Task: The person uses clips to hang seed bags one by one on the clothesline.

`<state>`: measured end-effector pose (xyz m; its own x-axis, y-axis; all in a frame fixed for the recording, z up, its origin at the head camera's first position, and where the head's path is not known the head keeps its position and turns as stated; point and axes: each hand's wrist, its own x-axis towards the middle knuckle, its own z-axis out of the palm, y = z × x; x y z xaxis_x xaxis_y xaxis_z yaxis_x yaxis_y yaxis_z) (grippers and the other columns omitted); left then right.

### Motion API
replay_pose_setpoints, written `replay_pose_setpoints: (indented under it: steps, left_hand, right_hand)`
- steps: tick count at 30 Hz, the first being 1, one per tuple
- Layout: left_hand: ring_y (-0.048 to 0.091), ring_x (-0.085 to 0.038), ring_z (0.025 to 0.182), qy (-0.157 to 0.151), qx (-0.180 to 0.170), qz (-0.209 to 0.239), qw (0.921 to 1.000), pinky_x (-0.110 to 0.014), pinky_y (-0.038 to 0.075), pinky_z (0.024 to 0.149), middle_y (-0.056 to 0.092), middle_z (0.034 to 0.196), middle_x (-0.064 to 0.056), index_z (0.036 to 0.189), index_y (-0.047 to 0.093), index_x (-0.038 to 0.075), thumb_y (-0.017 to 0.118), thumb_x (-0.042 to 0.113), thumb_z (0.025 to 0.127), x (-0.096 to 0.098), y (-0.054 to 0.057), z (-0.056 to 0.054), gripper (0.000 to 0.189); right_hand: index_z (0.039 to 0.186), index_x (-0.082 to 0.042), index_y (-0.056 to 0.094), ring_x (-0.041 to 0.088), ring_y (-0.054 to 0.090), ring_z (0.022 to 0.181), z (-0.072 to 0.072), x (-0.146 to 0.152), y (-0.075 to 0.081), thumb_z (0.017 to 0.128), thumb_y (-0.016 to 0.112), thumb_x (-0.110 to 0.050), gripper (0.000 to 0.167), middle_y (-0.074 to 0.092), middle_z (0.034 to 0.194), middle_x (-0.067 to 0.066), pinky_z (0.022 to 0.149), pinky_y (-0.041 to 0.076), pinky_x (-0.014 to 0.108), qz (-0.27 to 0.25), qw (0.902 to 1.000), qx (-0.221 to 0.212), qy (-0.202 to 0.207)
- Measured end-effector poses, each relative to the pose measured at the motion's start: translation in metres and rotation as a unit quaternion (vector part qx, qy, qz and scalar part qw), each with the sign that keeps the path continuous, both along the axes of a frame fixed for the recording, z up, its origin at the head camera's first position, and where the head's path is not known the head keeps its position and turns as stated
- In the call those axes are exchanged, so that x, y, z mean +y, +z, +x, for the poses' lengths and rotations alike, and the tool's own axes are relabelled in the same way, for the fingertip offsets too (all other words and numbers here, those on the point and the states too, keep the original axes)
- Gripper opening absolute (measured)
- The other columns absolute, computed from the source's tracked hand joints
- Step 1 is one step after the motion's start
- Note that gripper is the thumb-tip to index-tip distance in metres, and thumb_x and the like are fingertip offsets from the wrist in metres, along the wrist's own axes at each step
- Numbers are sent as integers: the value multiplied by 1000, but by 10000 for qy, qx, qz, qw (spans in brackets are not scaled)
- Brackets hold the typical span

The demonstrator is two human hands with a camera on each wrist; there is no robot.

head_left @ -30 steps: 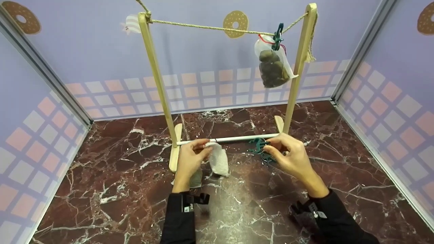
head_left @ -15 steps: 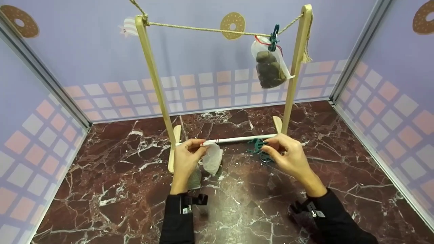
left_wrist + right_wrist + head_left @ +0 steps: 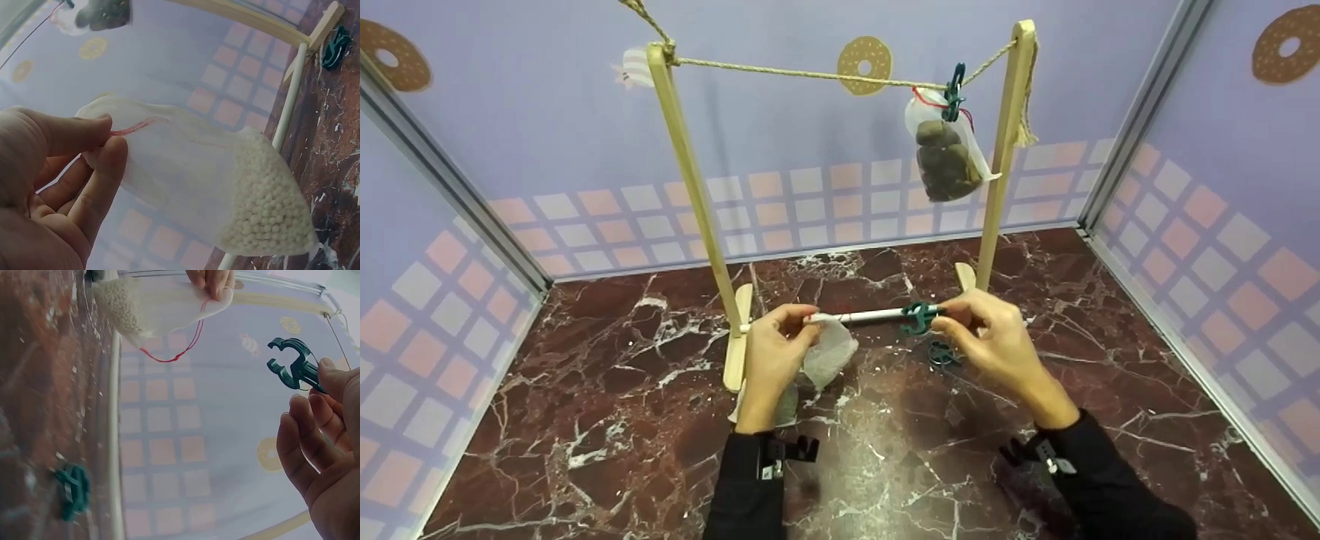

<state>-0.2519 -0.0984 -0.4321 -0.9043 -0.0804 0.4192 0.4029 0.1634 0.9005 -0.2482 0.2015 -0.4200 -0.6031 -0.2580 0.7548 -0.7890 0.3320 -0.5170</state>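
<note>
My left hand (image 3: 775, 352) pinches the top of a white mesh drawstring bag (image 3: 829, 352) by its red cord. Small white beads (image 3: 270, 202) fill the bag's lower end in the left wrist view. My right hand (image 3: 997, 337) holds a dark green plastic clip (image 3: 295, 365) by its handles, its curved jaws facing left. Another green clip (image 3: 943, 353) lies on the marbled surface below that hand. Beneath my left wrist lies a second small bag (image 3: 786, 405), partly hidden by the arm.
A wooden frame (image 3: 690, 180) carries a rope (image 3: 780, 71) between its two posts, with a white bar (image 3: 877, 315) low down. From the rope's right part hangs a bag of stones (image 3: 947, 161), held by a green clip (image 3: 955, 94). Patterned walls (image 3: 780, 142) enclose the back and sides.
The bag in my left hand has swung and turned a little. The clip in my right hand has shifted slightly up and left, apart from the one lying below. The head view has tilted slightly.
</note>
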Motion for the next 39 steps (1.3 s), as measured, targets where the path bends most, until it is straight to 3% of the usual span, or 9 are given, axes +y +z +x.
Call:
replay_pose_setpoints:
  steps: [5,15,21,27,32,39]
  left_hand:
    - [66,-21,73,-99,-92,-575,9983,-25,58,62,73,89,-11,100,74,-2,77,-3,85,3,19,-9,15]
    - [67,-18,86,-592,18,-1050,9927,-32,58,80,73,98,-7,108,72,0,74,4,91,11,91,-24,18]
    - [64,-16,81,-743,199,-1317,9883,-25,53,73,72,96,-3,109,71,5,72,10,94,14,126,-31,15]
    - [64,-15,79,-731,529,-1297,9874,-24,52,71,73,95,-3,108,72,4,73,9,93,21,146,-47,16]
    - [65,-17,85,-692,456,-1021,9913,-26,54,80,73,97,-5,110,71,2,74,9,93,30,158,-60,19]
    - [66,-18,85,-425,596,-703,9948,-26,55,82,74,98,-6,109,72,3,76,8,91,39,176,-72,19]
  right_hand:
    - [95,-4,72,11,55,65,-13,3,25,82,81,-1,17,68,83,2,52,47,20,541,9968,585,-94]
    - [93,0,69,10,57,63,-26,4,101,87,77,-7,12,67,82,7,59,46,10,1350,9821,1288,-253]
    - [95,3,68,16,64,64,-32,2,144,90,75,-11,17,68,86,13,55,54,24,1882,9638,1833,-451]
    - [90,6,69,21,62,59,-43,-2,179,93,73,-10,18,67,81,16,51,54,32,2017,9481,2373,-642]
    - [90,5,70,24,62,61,-51,-6,201,95,72,-18,24,66,79,17,54,56,36,2057,9374,2605,-1055]
    - [93,1,73,21,53,63,-63,-16,223,99,66,-32,34,64,78,13,58,42,30,1833,9304,2678,-1705]
